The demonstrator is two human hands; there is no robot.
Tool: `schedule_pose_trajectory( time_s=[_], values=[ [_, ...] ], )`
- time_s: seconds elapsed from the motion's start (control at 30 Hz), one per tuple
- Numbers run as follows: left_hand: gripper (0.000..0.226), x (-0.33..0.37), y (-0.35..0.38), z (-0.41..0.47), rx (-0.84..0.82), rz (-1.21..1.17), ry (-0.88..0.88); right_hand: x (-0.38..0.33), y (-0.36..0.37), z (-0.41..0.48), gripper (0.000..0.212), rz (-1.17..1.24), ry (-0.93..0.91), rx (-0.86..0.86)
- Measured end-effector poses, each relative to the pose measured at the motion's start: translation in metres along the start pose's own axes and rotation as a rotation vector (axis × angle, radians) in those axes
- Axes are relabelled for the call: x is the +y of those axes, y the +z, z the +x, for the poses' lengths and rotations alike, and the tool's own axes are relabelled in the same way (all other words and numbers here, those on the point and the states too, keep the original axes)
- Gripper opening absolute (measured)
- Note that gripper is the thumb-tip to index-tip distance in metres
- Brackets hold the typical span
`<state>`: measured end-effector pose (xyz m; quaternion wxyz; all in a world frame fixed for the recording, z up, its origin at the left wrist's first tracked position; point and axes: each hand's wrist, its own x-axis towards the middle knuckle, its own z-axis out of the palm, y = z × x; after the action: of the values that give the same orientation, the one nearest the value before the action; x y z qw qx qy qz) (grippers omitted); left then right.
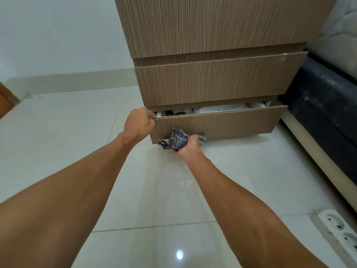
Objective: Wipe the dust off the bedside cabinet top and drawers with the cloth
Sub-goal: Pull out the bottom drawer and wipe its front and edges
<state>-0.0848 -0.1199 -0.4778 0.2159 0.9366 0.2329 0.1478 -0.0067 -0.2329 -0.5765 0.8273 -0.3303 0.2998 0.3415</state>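
Power strip [340,231]: lies on the floor by your right arm; a backward elbow could knock it.
Right hand [188,147]: fingers clamped on the cloth [177,141], pressed low on the bottom drawer [218,122]; it could drag on the floor.
Left hand [138,122]: fingers curled over the drawer's top corner; pushing it shut may pinch them.

The cabinet [212,26] top is cut off by the upper edge. Bottom drawer [222,122] contents — mostly hidden, unidentifiable. The left fingertips [152,115] are hidden behind its front.
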Motion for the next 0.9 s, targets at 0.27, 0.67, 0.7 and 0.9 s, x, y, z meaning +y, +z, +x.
schedule_pose_trajectory(
  time_s=[0.27,0.67,0.7,0.9],
  values=[
    [0.036,0.002,0.004,-0.001,0.044,0.097,0.028,-0.105,-0.053,0.023,0.028,-0.1,-0.224,0.255],
    [0.025,0.001,0.014,-0.009,0.076,0.138,0.06,-0.203,-0.11,-0.029,0.035,-0.065,-0.63,0.513],
    [0.022,0.003,0.018,-0.012,0.104,0.137,0.046,-0.206,-0.114,-0.036,0.034,-0.062,-0.656,0.51],
    [0.055,0.027,0.046,-0.027,0.296,-0.3,-0.498,-0.201,-0.128,-0.061,0.033,0.019,-0.68,0.369]
  ],
)
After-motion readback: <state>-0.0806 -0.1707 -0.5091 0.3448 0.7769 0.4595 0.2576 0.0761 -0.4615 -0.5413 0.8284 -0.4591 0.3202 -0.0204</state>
